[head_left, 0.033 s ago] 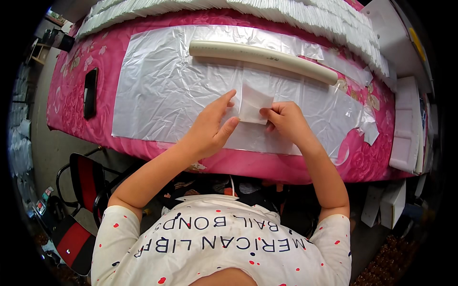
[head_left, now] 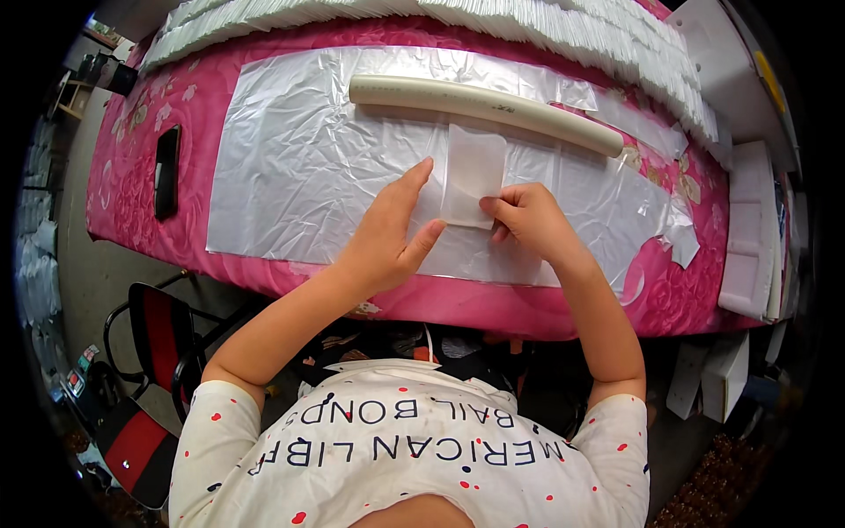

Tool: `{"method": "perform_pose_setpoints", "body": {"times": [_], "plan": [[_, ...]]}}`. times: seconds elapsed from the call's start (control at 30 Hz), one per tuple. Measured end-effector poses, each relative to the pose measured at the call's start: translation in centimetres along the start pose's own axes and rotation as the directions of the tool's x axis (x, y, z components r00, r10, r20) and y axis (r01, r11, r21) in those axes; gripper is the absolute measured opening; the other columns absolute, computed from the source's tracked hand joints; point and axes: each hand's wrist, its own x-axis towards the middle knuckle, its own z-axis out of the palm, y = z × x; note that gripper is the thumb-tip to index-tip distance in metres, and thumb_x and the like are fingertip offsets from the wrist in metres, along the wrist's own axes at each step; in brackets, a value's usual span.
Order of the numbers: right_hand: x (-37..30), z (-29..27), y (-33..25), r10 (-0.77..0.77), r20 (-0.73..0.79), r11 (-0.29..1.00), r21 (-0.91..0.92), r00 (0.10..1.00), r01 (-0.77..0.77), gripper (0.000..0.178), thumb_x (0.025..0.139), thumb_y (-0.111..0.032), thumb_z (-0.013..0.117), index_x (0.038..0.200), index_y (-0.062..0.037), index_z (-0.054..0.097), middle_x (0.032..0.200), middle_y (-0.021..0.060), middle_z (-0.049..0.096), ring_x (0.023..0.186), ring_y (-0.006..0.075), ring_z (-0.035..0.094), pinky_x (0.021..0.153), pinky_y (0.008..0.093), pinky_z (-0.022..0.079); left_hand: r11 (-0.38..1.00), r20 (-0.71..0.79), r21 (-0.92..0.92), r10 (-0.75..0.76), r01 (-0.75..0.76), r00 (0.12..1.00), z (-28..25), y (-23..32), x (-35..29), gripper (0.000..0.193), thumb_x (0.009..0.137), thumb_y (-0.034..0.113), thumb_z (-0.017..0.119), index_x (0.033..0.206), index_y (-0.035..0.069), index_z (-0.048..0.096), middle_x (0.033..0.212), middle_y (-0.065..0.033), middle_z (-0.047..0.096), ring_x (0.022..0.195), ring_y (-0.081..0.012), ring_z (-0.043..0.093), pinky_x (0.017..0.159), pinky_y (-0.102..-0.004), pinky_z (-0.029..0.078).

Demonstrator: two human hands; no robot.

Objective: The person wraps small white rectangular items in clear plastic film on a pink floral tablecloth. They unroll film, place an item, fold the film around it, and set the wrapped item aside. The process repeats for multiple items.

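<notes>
A small translucent white sheet [head_left: 476, 167], perhaps a thin plastic bag, lies upright in front of me with a fold or second layer across its lower part. My right hand [head_left: 528, 220] pinches its right edge between thumb and fingers, low down. My left hand [head_left: 392, 229] is open at the sheet's left side, fingers stretched and thumb spread. The tip of that thumb is at the sheet's lower left corner; whether it touches I cannot tell. Beneath both hands spreads a large crinkled clear plastic film [head_left: 299, 176].
A long cream tube [head_left: 484, 107] lies across the film beyond my hands. Long rows of stacked white sheets [head_left: 370, 13] line the far edge of the pink flowered tablecloth [head_left: 119, 202]. A black phone [head_left: 166, 172] lies at left. White foam boxes [head_left: 753, 229] stand at right; red-black chairs [head_left: 158, 334] lower left.
The upper part of the small sheet, which was lifted and slanted, now stretches farther toward the tube and looks flatter. Both hands have barely moved.
</notes>
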Motion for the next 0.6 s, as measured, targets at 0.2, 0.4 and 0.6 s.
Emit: {"method": "perform_pose_setpoints", "body": {"times": [0.2, 0.4, 0.6], "plan": [[1.1, -1.3, -0.7, 0.075, 0.134, 0.997, 0.016, 0.988, -0.078, 0.03, 0.086, -0.028, 0.061, 0.073, -0.0005, 0.062, 0.059, 0.0031, 0.059, 0.049, 0.0076, 0.056, 0.042, 0.0207, 0.038, 0.87, 0.233, 0.433, 0.145, -0.236, 0.962, 3.4, 0.5, -0.3, 0.078, 0.083, 0.039, 0.054, 0.138, -0.006, 0.022, 0.145, -0.0241, 0.018, 0.136, -0.0373, 0.017, 0.109, -0.045, 0.017], [0.1, 0.4, 0.2, -0.13, -0.132, 0.985, -0.129, 0.983, 0.113, 0.024, 0.079, -0.02, 0.069, 0.079, 0.0015, 0.059, 0.055, 0.0036, 0.057, 0.048, 0.0097, 0.056, 0.044, 0.0233, 0.04, 0.79, 0.229, 0.59, 0.036, -0.168, 0.973, 4.9, 0.1, -1.1, 0.08, 0.082, 0.043, 0.051, 0.138, -0.006, 0.022, 0.146, -0.0217, 0.019, 0.138, -0.0318, 0.013, 0.111, -0.0426, 0.009], [-0.4, 0.7, 2.7, -0.816, -0.172, 0.477, -0.738, 0.551, 0.477, 0.047, 0.068, -0.017, 0.073, 0.11, -0.0026, 0.057, 0.117, 0.0117, 0.055, 0.111, 0.0258, 0.05, 0.09, 0.0368, 0.042, 0.76, 0.179, 0.631, 0.057, -0.159, 0.982, 5.1, 0.4, -0.7, 0.072, 0.083, 0.038, 0.052, 0.135, -0.006, 0.03, 0.143, -0.021, 0.027, 0.135, -0.0302, 0.022, 0.111, -0.0407, 0.014]]}}
